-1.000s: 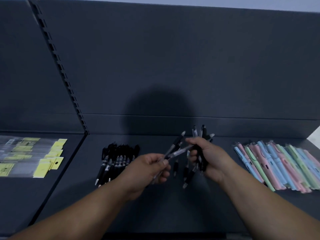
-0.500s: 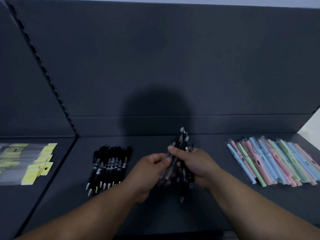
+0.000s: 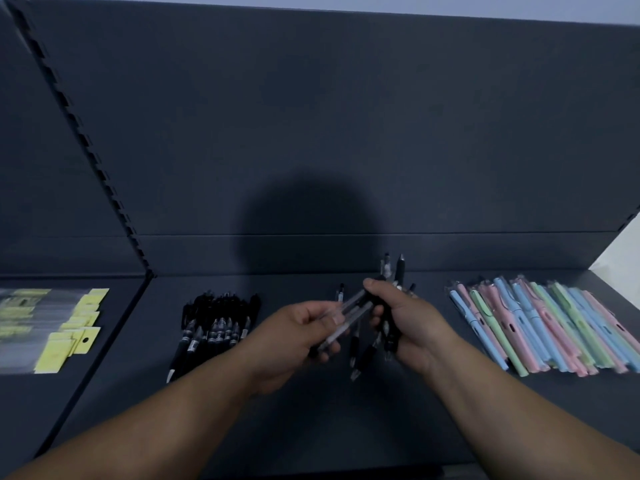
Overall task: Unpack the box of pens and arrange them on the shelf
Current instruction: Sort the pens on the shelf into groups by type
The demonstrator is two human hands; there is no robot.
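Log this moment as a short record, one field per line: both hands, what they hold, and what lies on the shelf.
left hand: grips clear pens, slanted up toward the right
right hand: grips a bunch of black pens, thumb near the clear pens' upper end
shelf: dark, under both hands
left of hands: pile of black pens, lying flat
right of hands: pastel pens, side by side
far left bay: yellow-tagged packets
box: not in view
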